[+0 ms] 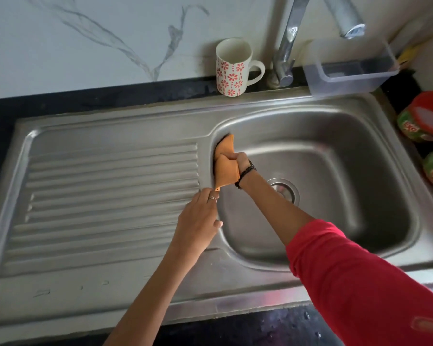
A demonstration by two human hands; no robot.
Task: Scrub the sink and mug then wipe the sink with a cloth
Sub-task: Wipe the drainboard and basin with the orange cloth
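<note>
Stainless steel fills most of the view: a sink (pixel 335 126) w/ a ribbed drainboard (pixel 110 186) on its left, set into a dark table (pixel 60 101). Behind it runs a pale marble-look wall w/ grey veins. Right hand (pixel 238 161), grip curled tight round an orange cloth (pixel 226 163), presses it against the basin's left inner wall, just under the rim. Left hand (pixel 198 218) rests on the ledge btwn drainboard and basin, fingers relaxed, holding nothing; a ring shows on one finger. Dark bands sit on the right wrist, red sleeve pushed up the forearm. Mug (pixel 231 68), white w/ red flowers, stands upright on the sink's back edge, well apart from the cloth, handle to the right. Just beside it, the tap (pixel 285 53); its top is cut off by the frame. Clear plastic tub (pixel 353 68) sits at back right, contents hard to make out. Two red-and-green containers (pixel 425 121) at the right edge, partly cropped and blurred. Drain (pixel 285 191) half hidden behind the right forearm.
</note>
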